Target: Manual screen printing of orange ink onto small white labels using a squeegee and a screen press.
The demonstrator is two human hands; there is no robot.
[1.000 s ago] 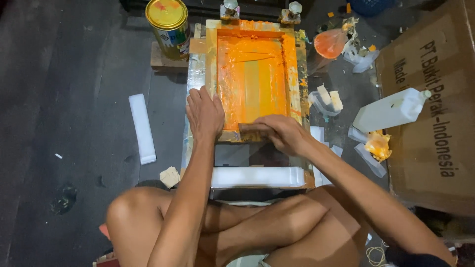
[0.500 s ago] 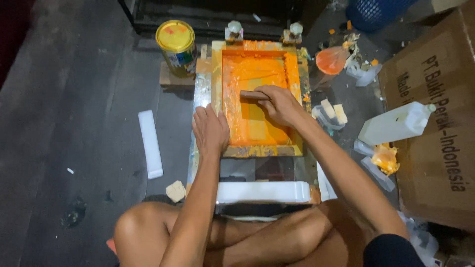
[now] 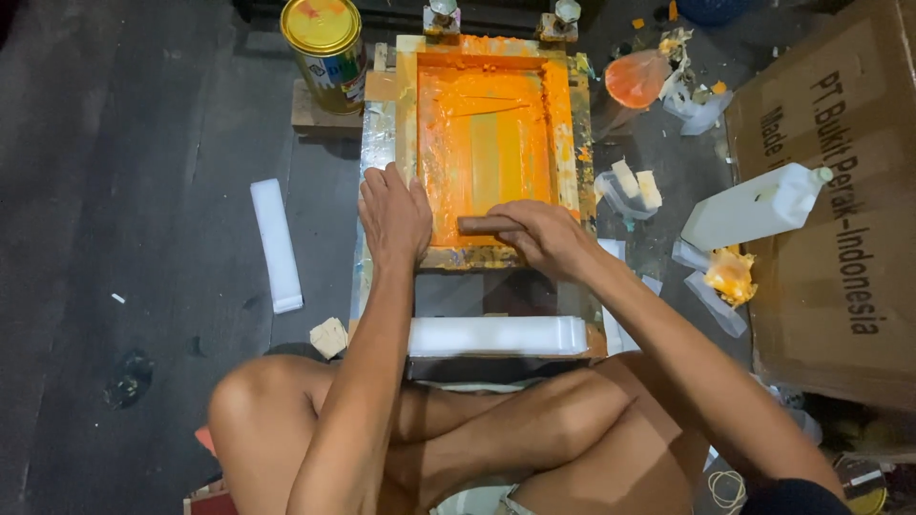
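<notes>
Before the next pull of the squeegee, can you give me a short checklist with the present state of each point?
1. Right hand grips the squeegee: ok.
2. Left hand presses flat on the left edge of the screen frame: ok.
3. Orange ink covers the mesh: ok, with a paler band in the middle.
4. Squeegee blade fully touching the mesh: cannot tell, the hand hides it.
5. Paint can lid closed, standing apart from the frame: ok.

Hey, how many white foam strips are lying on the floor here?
2: one strip lies on the dark floor left of the frame; a longer strip lies crosswise below the frame, by the knees. More may be hidden.
</notes>
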